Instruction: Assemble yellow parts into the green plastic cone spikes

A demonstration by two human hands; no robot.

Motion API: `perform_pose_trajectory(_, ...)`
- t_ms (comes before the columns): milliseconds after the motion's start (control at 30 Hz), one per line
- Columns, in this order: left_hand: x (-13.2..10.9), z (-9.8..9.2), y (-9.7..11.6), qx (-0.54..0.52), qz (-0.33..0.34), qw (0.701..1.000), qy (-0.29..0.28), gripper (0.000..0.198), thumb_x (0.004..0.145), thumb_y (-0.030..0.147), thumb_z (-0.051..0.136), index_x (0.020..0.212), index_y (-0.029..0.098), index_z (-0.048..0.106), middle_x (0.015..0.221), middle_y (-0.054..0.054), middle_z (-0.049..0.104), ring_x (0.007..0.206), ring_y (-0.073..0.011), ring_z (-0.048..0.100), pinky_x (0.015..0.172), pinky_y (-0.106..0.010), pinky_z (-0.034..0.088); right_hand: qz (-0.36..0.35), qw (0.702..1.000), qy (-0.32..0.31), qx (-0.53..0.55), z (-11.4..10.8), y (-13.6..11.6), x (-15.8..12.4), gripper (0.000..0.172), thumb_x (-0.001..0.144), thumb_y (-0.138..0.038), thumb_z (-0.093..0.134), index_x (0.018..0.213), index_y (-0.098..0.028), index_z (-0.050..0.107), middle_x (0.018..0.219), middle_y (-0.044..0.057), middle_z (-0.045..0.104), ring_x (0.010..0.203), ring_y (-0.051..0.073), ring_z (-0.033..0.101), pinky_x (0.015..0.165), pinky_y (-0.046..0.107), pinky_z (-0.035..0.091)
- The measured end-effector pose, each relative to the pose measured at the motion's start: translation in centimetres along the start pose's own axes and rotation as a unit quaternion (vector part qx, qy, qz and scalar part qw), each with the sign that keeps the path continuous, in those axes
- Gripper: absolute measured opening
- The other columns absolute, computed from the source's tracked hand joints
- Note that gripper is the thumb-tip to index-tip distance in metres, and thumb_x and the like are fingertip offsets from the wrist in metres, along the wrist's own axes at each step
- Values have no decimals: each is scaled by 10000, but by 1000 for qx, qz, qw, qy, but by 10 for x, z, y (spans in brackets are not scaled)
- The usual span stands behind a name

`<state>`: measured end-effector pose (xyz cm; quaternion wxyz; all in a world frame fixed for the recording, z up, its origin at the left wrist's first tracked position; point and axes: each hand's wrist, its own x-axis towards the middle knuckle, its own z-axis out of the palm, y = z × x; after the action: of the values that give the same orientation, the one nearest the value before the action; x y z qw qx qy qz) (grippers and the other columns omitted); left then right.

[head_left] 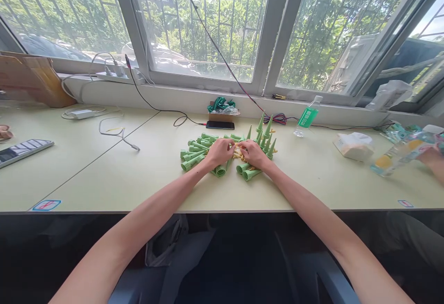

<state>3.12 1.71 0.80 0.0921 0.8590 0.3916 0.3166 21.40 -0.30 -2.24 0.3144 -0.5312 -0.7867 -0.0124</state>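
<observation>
Several green rolled cones [194,155], apparently paper, lie on the table to the left of centre. More green cones [266,134] stand upright or lean at the right, with small yellow pieces among them. Further small yellow pieces [237,153] sit between my hands. My left hand [220,151] is over the left group with its fingers pinched together. Close beside it, my right hand [254,153] is at the right group, its fingers also curled in a pinch. What the fingertips hold is too small to make out. Two open cone ends [247,173] show below my right hand.
Behind the cones are a phone [220,124] on a cable and a small box [222,110] with green wrapping. A water bottle [308,116] and tissue pack [354,146] stand to the right. At far right another person's hand [433,160] is by a bottle [398,154].
</observation>
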Motion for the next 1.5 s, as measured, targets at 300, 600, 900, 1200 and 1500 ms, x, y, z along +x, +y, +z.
perform_pose_trajectory(300,0,0,0,-2,4,1000,3,295,878,320,493,891,154,737,668,-44,654,615,-157,571,605,-255,424,8,1000,3,22,0,0,0,260,863,-99,516,1061,-168,670,916,72,565,847,193,559,826,315,456)
perform_pose_trajectory(600,1,2,-3,-6,12,1000,10,273,877,307,504,866,153,729,664,-39,649,600,-150,558,589,-252,403,8,999,18,48,-1,-2,1,262,829,-69,538,1038,-159,668,941,78,596,906,203,577,881,336,458)
perform_pose_trajectory(900,1,4,-3,-6,17,1000,12,252,874,284,509,856,153,723,658,-38,646,590,-151,556,584,-255,401,2,996,36,84,-1,-2,1,274,805,-42,517,1003,-157,668,940,76,614,892,201,598,860,344,474)
perform_pose_trajectory(1200,2,5,-5,-32,34,999,-4,185,797,245,591,890,154,723,641,-10,634,584,-132,552,595,-244,398,-20,986,108,122,-3,-8,1,176,843,-151,566,979,-174,676,888,54,618,789,180,601,770,323,484)
perform_pose_trajectory(1500,3,6,-6,-27,61,998,-11,149,805,213,559,753,149,683,637,-10,620,570,-117,503,559,-237,343,-45,982,119,138,-6,-14,0,132,889,-247,583,949,-181,681,885,54,637,776,175,613,746,307,479)
